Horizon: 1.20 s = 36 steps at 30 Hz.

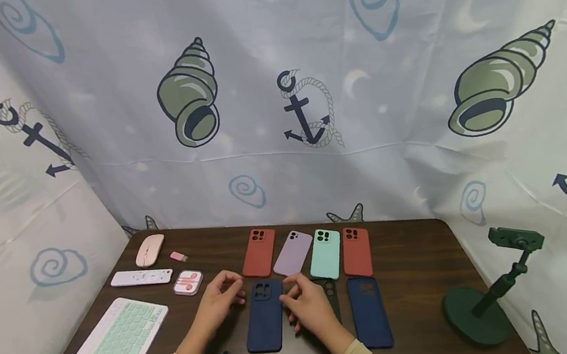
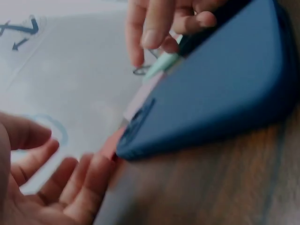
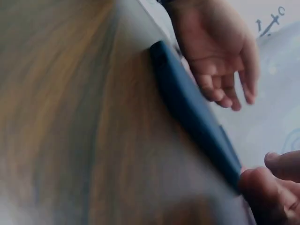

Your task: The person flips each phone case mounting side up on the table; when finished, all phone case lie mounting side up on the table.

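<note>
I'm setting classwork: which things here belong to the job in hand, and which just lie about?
Likely job:
- dark blue phone case between the fingers
- perhaps two red cases, lilac case, mint case, black case, other blue case

Lying about:
- keyboard
- mouse
- remote
- earphone box
- pink stick
- green stand

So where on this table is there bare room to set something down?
The widest bare patch of the table lies between the rightmost blue case and the green stand. A smaller one sits between the small pink stick and the leftmost red case. It's crowded around the right hand: another blue case, the black case and the mint case lie close.
</note>
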Each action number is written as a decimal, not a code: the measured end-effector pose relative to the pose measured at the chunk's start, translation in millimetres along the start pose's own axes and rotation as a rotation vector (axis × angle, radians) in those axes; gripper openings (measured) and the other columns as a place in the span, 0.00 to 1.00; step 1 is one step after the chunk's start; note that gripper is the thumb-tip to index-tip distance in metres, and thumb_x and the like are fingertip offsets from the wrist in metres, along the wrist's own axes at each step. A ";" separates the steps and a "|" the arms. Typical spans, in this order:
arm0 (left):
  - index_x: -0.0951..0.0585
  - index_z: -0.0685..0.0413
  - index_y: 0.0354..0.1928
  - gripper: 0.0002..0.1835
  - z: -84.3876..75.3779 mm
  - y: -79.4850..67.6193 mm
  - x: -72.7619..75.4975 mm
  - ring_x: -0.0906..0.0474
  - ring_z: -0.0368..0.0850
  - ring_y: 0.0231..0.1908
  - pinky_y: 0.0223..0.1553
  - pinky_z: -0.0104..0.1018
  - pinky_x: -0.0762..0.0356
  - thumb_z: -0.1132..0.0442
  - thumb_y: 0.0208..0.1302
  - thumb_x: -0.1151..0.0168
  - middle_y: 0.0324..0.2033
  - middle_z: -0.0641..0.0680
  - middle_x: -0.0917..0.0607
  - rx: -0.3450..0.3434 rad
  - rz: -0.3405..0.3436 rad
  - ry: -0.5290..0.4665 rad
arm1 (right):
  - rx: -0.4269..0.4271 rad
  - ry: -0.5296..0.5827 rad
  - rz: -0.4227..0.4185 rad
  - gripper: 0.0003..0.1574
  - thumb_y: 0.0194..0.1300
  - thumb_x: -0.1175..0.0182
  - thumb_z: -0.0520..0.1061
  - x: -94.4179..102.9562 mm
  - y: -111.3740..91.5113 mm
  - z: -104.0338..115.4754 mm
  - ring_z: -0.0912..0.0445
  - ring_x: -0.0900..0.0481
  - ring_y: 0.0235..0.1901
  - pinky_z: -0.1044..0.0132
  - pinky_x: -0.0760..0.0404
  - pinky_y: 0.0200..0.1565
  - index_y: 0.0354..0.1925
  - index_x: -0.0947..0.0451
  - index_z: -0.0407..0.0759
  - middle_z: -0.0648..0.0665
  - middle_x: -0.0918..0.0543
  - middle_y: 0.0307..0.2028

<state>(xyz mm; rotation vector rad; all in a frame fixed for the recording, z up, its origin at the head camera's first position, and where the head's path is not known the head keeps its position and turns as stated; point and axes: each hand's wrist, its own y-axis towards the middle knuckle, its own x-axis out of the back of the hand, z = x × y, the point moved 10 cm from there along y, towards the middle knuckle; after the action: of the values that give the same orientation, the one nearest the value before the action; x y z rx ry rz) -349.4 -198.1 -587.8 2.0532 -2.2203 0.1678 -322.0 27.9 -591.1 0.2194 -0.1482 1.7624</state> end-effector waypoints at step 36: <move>0.17 0.51 0.52 0.12 -1.6 -4.6 -23.0 0.17 0.50 0.53 0.54 0.32 0.20 0.58 0.70 0.34 0.51 0.52 0.18 -0.253 0.270 0.228 | 0.154 -0.099 0.130 0.22 0.68 0.33 0.51 -5.4 -3.9 1.4 0.54 0.17 0.24 0.58 0.18 0.18 0.59 0.22 0.54 0.49 0.15 0.38</move>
<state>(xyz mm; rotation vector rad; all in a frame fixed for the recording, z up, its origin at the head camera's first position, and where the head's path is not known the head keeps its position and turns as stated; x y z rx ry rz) -343.0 -175.5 -589.8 1.5233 -2.2342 0.1278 -317.1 23.2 -591.1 0.4167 -0.0995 1.8950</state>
